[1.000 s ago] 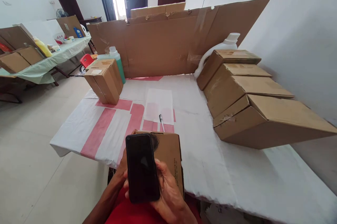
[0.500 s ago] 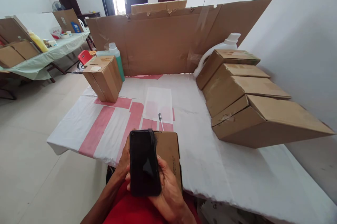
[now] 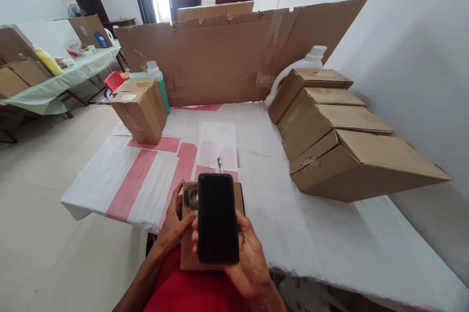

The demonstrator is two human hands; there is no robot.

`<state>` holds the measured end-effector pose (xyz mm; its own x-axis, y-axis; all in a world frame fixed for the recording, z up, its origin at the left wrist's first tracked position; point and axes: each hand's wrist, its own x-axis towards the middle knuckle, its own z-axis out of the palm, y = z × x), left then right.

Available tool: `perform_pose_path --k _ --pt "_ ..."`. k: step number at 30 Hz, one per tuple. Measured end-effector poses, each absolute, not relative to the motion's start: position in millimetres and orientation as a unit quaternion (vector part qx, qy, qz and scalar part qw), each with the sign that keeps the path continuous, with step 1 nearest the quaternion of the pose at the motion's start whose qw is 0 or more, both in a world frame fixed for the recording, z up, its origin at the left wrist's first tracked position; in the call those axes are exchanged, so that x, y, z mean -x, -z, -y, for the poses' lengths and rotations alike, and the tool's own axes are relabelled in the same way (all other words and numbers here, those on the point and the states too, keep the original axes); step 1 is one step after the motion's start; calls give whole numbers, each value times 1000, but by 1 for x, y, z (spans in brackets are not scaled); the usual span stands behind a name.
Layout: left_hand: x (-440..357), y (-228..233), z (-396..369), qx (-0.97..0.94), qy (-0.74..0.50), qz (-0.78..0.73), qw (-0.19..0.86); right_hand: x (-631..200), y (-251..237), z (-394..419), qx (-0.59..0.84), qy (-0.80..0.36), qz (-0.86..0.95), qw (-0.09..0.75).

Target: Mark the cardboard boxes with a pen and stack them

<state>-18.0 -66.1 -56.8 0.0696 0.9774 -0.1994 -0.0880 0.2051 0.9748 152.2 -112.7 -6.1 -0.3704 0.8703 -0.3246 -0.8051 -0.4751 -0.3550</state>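
A black smartphone is gripped in my right hand, its dark screen facing me. Under it, at the table's front edge, is a small brown cardboard box, largely hidden by the phone. My left hand is closed on the box's left side, thumb over the top and fingers along the edge. On the box top, left of the phone, a dark ring-shaped item is partly covered; I cannot make out what it is. Just beyond lies a pen, its lower end hidden behind the phone.
A thin white sheet lies on the white-and-pink tablecloth. Cardboard boxes and a green bottle stand at left. Several larger boxes and a white jug line the right. A cardboard panel closes the back.
My right hand has moved the phone to the right, uncovering the box's left part and the dark ring-shaped item. My left hand now shows at the box's left edge. The view has shifted slightly.
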Motion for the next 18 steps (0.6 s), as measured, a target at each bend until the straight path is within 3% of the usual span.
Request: perform_pose_path --k 7,11,18 --pt "43 60 53 -403 -443 -559 573 -240 34 67 512 -581 196 602" --pt "54 58 46 -407 -428 -586 555 -275 80 39 674 -410 254 559" --pt "52 69 27 -478 -406 -591 507 -301 109 31 782 -230 361 452"
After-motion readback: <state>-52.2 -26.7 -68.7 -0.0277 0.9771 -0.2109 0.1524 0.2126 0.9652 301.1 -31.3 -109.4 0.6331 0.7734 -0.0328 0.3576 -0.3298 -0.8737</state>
